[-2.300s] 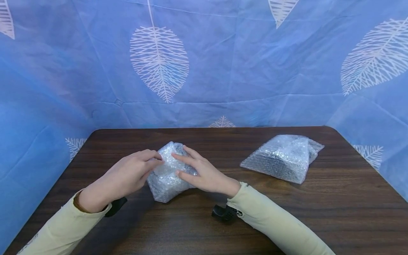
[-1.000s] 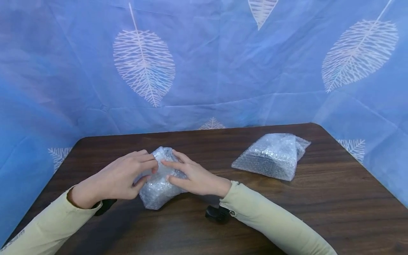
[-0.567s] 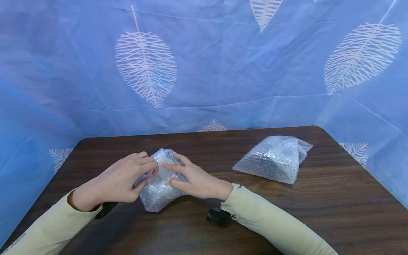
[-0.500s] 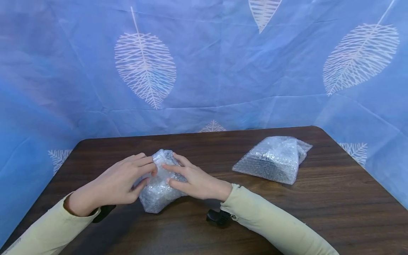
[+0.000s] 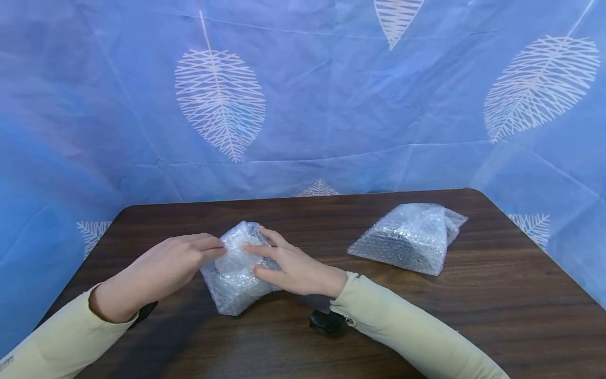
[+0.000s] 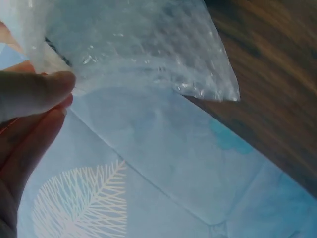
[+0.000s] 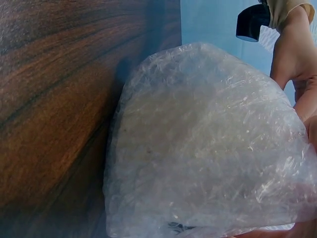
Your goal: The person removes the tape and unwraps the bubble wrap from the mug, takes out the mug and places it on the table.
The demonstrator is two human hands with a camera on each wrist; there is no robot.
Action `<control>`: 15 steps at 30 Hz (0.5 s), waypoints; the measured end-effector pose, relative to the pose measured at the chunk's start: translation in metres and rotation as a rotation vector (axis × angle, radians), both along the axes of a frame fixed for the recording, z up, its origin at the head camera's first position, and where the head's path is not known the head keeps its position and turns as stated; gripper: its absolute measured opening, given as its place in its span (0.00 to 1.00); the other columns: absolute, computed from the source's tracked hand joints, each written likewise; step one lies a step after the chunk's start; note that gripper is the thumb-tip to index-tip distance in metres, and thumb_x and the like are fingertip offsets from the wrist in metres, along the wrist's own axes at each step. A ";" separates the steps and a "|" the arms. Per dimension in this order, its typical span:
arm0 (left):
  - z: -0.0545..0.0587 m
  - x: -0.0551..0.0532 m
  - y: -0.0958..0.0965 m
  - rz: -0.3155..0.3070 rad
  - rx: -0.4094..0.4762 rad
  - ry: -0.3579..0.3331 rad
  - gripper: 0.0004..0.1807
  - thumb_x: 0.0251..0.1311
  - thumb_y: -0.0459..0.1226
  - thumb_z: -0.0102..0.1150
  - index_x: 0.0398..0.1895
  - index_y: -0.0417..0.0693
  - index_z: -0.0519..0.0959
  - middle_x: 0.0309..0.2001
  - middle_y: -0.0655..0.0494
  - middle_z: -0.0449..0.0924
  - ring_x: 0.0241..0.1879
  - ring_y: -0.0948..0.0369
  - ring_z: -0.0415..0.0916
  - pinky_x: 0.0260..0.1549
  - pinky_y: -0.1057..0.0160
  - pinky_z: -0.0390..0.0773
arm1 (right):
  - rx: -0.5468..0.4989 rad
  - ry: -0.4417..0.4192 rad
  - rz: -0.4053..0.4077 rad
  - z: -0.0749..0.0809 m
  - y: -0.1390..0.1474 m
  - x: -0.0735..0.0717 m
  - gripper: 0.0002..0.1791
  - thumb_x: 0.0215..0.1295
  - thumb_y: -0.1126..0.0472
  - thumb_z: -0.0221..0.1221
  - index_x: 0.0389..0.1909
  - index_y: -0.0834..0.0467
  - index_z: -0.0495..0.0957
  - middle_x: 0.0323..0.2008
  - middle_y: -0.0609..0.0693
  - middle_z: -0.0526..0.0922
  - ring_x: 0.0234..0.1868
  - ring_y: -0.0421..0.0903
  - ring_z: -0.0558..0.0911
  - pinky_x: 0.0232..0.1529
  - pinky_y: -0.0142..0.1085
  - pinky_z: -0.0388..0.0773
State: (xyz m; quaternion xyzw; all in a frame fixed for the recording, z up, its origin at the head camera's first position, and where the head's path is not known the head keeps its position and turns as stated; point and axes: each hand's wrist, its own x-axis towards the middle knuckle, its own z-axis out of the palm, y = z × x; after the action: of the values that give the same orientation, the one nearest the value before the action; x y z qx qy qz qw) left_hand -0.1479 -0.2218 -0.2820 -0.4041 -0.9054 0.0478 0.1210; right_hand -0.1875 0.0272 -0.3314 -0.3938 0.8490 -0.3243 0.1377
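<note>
A bubble-wrap bundle (image 5: 236,292) lies on the left part of the table, something pale inside it showing dimly in the right wrist view; what it is cannot be made out. At its left side my left hand (image 5: 170,263) pinches the edge of the wrap. Thumb and fingertips meet on that edge in the left wrist view, where a loose flap of bubble wrap (image 6: 148,54) spreads out from them. My right hand (image 5: 295,268) rests on the bundle's right side with fingers spread. Seen from the right wrist, the bundle (image 7: 198,144) hides most of the hands.
A second bubble-wrap package (image 5: 409,239) lies toward the back right of the dark wooden table (image 5: 360,326). Blue cloth (image 5: 322,105) with white leaf prints hangs behind the table and along its sides.
My left hand has shifted left and lower, its fingers now together on the wrap's edge, and a flap spreads out to the left. The right hand has stayed on the bundle.
</note>
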 end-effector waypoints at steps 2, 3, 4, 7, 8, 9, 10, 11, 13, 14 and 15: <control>0.001 -0.001 0.002 -0.023 -0.020 0.032 0.25 0.41 0.20 0.70 0.46 0.44 0.84 0.46 0.53 0.82 0.46 0.56 0.81 0.39 0.59 0.82 | -0.001 0.005 0.002 0.000 0.000 0.000 0.27 0.75 0.48 0.43 0.72 0.47 0.59 0.76 0.54 0.39 0.69 0.52 0.66 0.64 0.48 0.67; 0.001 -0.001 0.002 -0.031 -0.026 0.043 0.24 0.41 0.20 0.71 0.45 0.44 0.84 0.45 0.53 0.83 0.45 0.57 0.81 0.38 0.60 0.82 | 0.000 0.008 0.002 0.000 0.000 0.001 0.27 0.75 0.48 0.43 0.72 0.47 0.59 0.76 0.55 0.39 0.69 0.52 0.66 0.64 0.49 0.67; 0.002 -0.002 0.002 -0.031 -0.032 0.046 0.23 0.41 0.21 0.71 0.45 0.44 0.84 0.44 0.53 0.83 0.44 0.57 0.81 0.38 0.60 0.82 | 0.003 0.007 0.000 0.001 0.000 0.001 0.27 0.75 0.48 0.43 0.72 0.47 0.59 0.76 0.54 0.39 0.69 0.52 0.67 0.64 0.48 0.68; 0.003 -0.001 0.003 -0.016 -0.033 0.036 0.21 0.42 0.22 0.70 0.43 0.44 0.85 0.43 0.53 0.84 0.44 0.57 0.82 0.38 0.60 0.82 | 0.014 0.009 -0.004 0.000 0.000 0.001 0.27 0.74 0.48 0.44 0.72 0.46 0.59 0.77 0.54 0.39 0.69 0.52 0.66 0.64 0.48 0.67; 0.003 -0.001 0.003 -0.016 -0.033 0.035 0.20 0.42 0.22 0.70 0.42 0.44 0.85 0.43 0.53 0.84 0.43 0.57 0.82 0.37 0.60 0.82 | 0.016 0.010 -0.004 0.000 0.000 0.001 0.27 0.74 0.48 0.44 0.72 0.46 0.59 0.77 0.54 0.39 0.69 0.52 0.66 0.64 0.48 0.67; 0.003 -0.002 0.004 -0.019 -0.031 0.035 0.19 0.43 0.22 0.70 0.41 0.44 0.85 0.42 0.53 0.84 0.42 0.57 0.82 0.37 0.61 0.82 | 0.018 0.008 -0.005 0.000 0.000 0.001 0.27 0.74 0.48 0.44 0.72 0.46 0.59 0.77 0.54 0.39 0.69 0.52 0.66 0.64 0.48 0.67; 0.004 -0.003 0.005 -0.021 -0.031 0.035 0.18 0.43 0.22 0.70 0.40 0.44 0.85 0.42 0.53 0.84 0.42 0.57 0.82 0.36 0.61 0.82 | 0.018 0.007 -0.004 0.000 0.000 0.001 0.27 0.74 0.48 0.44 0.72 0.46 0.59 0.77 0.54 0.39 0.69 0.52 0.66 0.64 0.48 0.67; 0.005 -0.003 0.005 -0.022 -0.027 0.031 0.18 0.43 0.22 0.71 0.39 0.44 0.86 0.41 0.53 0.84 0.41 0.57 0.82 0.36 0.62 0.82 | 0.017 0.008 -0.002 0.000 0.000 0.001 0.27 0.74 0.48 0.44 0.72 0.46 0.59 0.77 0.54 0.39 0.69 0.52 0.66 0.64 0.48 0.67; 0.006 -0.005 0.006 -0.013 -0.002 0.004 0.17 0.45 0.23 0.70 0.40 0.44 0.85 0.41 0.53 0.83 0.39 0.58 0.82 0.33 0.64 0.81 | 0.011 0.002 0.001 0.001 0.000 0.001 0.27 0.74 0.47 0.43 0.72 0.47 0.59 0.77 0.54 0.38 0.69 0.52 0.66 0.64 0.48 0.68; 0.006 -0.007 0.006 -0.006 0.015 -0.017 0.16 0.46 0.24 0.69 0.41 0.43 0.85 0.42 0.52 0.83 0.37 0.59 0.82 0.31 0.65 0.81 | 0.008 0.000 0.001 0.001 0.001 0.001 0.27 0.74 0.47 0.43 0.72 0.47 0.59 0.77 0.54 0.38 0.69 0.52 0.66 0.63 0.48 0.68; 0.007 -0.008 0.006 0.008 0.038 -0.041 0.16 0.47 0.24 0.69 0.42 0.43 0.84 0.43 0.52 0.82 0.36 0.60 0.81 0.30 0.66 0.80 | 0.007 -0.005 -0.002 0.002 0.002 0.001 0.27 0.75 0.47 0.43 0.72 0.47 0.59 0.77 0.54 0.38 0.68 0.52 0.67 0.63 0.48 0.68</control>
State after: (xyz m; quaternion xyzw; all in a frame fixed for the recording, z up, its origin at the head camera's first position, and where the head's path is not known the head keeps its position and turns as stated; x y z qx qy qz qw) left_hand -0.1564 -0.2157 -0.2752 -0.3990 -0.9100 0.0227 0.1100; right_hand -0.1862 0.0292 -0.3299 -0.3917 0.8502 -0.3224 0.1407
